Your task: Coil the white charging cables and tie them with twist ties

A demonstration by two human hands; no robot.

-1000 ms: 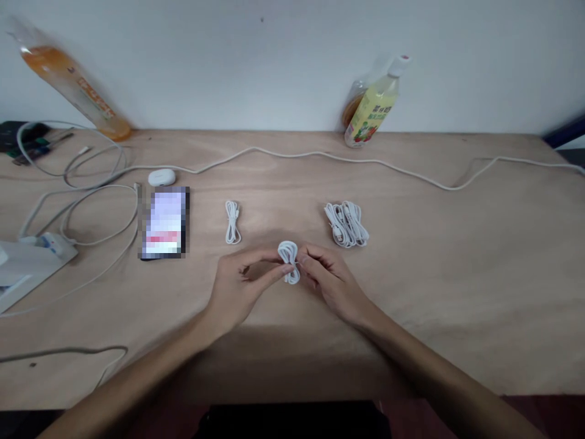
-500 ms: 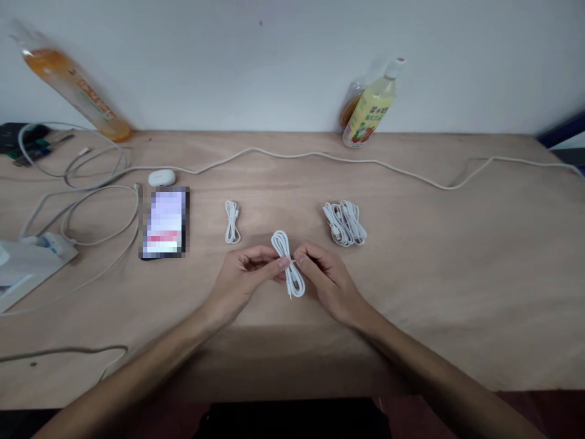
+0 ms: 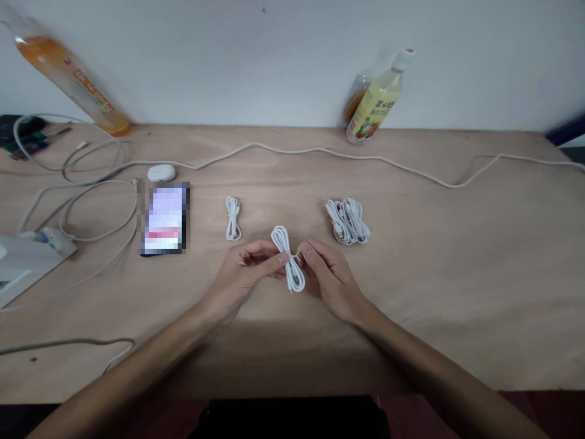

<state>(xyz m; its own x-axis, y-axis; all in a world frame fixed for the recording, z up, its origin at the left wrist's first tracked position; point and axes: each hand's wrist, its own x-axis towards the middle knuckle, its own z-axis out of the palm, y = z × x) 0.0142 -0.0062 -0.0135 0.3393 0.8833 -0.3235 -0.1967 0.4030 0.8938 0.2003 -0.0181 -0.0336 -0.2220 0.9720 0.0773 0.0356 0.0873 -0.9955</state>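
Several cables (image 3: 348, 221) lie bundled on the desk (image 3: 434, 262), while the left hand (image 3: 235, 274) grips another coil (image 3: 297, 280), its protruding tie (image 3: 297, 255) pinched by the right hand (image 3: 337, 283).

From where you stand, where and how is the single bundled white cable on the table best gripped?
Pinch the bundled white cable at its waist, from above, fingers left and right: it lies flat, lengthwise away from you, and likely holds best where it narrows.

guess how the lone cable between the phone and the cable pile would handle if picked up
The lone cable likely lifts as one bundle, since it looks cinched mid-length. Its thin loops should flex. Lying flat, it seems unlikely to roll.
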